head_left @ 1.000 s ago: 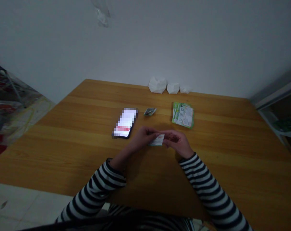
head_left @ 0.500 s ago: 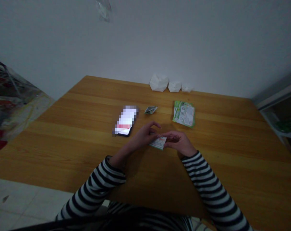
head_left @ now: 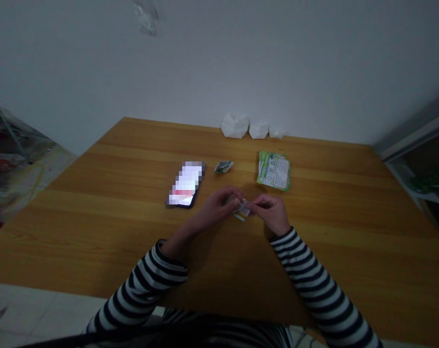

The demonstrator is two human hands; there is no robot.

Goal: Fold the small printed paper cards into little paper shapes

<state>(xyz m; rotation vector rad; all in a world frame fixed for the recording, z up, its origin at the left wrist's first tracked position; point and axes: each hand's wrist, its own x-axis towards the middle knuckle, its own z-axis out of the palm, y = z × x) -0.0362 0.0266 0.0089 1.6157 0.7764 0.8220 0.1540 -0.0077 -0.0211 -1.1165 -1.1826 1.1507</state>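
Observation:
Over the middle of the table, a small printed packet [head_left: 242, 211] is pinched between both my hands. It looks white with some orange print, and part of it is covered by fingers. My left hand [head_left: 219, 205] has its thumb and fingers closed on the left side. From the right, my right hand [head_left: 272, 211] grips the other edge between thumb and forefinger. Beyond my left hand lies a small crumpled green-and-silver packet [head_left: 224, 166]. A pile of flat green-and-white printed packets [head_left: 274, 171] rests past my right hand.
A phone [head_left: 186, 183] with a lit, blurred-out screen lies left of the crumpled packet. Three white folded paper-like pieces [head_left: 235, 126] stand along the wall at the back edge of the wooden table [head_left: 132, 159]. A shelf [head_left: 408, 179] is at the far right.
The packet has turned or been folded, so a smaller part with orange print shows now. My left fingers have closed down on it, and my right fingers pinch more tightly. The view has shifted slightly.

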